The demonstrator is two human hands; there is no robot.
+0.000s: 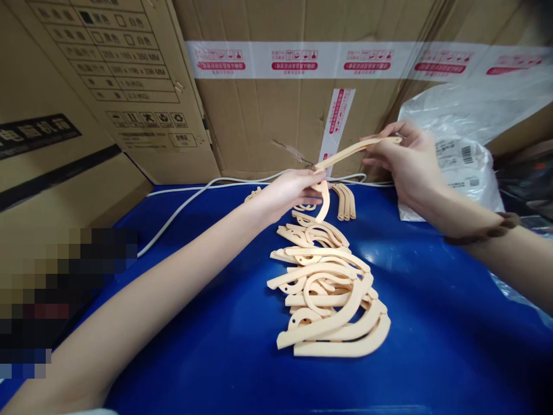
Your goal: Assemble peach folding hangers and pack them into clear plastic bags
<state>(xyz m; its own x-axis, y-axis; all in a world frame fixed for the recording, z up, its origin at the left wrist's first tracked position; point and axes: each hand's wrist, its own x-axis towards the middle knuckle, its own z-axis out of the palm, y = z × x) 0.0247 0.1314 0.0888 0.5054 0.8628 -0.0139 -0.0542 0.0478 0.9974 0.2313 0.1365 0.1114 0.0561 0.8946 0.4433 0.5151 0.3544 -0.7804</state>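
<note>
A beige plastic folding clothes hanger (345, 153) is held up between both hands above the far part of the blue table. My left hand (294, 190) is closed around its middle joint, and one curved arm of it points down below the fingers. The fingers of my right hand (408, 155) pinch the far end of the other arm, which slants up to the right. Beneath and nearer to me lies a pile of similar beige hangers (328, 300), overlapping in a row. Part of the held joint is hidden by my left fingers.
Curved beige strips (345, 202) lie side by side at the back of the blue table (207, 323). A white cable (181, 216) runs along the rear left. Cardboard boxes (259, 115) wall in the back and left. A clear plastic bag (466, 155) sits at the right.
</note>
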